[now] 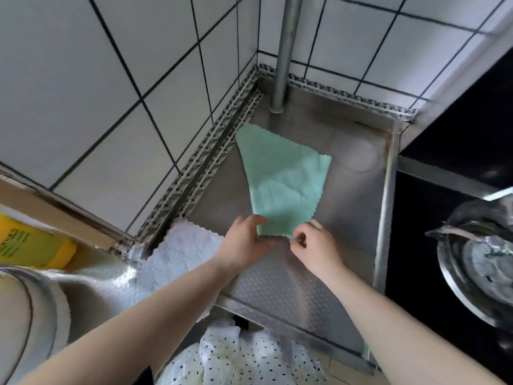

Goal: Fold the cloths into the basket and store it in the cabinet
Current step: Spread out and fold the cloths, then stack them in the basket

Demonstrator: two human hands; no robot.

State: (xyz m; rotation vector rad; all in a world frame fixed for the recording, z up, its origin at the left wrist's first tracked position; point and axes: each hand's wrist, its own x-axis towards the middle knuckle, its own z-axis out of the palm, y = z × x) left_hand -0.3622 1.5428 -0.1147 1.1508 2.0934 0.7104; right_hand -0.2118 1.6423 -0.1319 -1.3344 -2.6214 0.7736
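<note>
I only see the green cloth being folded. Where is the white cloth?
In the head view the white cloth lies at the left edge of the steel counter, by the tiled wall, just left of the left hand and partly under that forearm.

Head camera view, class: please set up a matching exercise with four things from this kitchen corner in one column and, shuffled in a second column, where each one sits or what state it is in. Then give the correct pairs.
Column one
1. green cloth
2. white cloth
3. metal pipe
4. yellow container

Column two
A. stands upright in the tiled corner
B. far left, beyond the counter's edge
C. spread on the steel counter, near edge held by both hands
D. lies by the left wall, untouched

Pairs: 1-C, 2-D, 3-A, 4-B
</note>
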